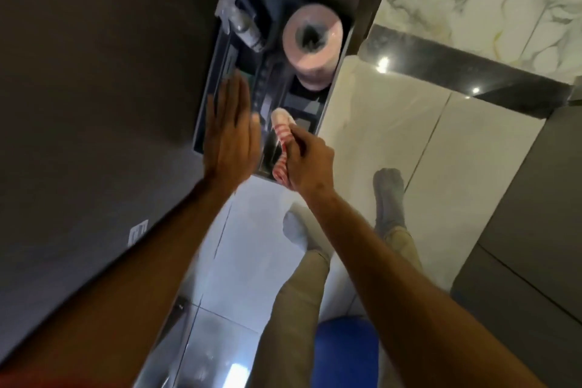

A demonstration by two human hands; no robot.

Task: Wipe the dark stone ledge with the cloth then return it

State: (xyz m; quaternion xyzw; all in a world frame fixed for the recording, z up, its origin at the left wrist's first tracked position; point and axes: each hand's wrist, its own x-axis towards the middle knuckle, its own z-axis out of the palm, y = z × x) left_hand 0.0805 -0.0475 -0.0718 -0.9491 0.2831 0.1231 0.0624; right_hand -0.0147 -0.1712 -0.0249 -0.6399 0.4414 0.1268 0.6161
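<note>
Your right hand (307, 161) is closed around a rolled, soft cloth (282, 132) with red and pale stripes; your curled fingers (300, 143) pinch its middle, so one rounded end sticks out beyond your fingertips and the other end shows beneath your palm. Your left hand (231, 135) is flat and open, fingers straight and held together, gripping nothing, just beside the cloth. Both hands hover over a dark, glossy compartment (217, 69) that looks like a drawer or shelf, with boxy dividers inside; whether the cloth touches it cannot be told through the blur. Beyond your fingertips stands a cylindrical pinkish paper roll (311, 41) with a dark hollow core, and beside it a clear plastic bottle (242, 28) lying tilted. No writing is legible anywhere. Below your wrists lies shiny pale tile floor (409, 142), with a polished black stone strip (456, 72) farther out.
</note>
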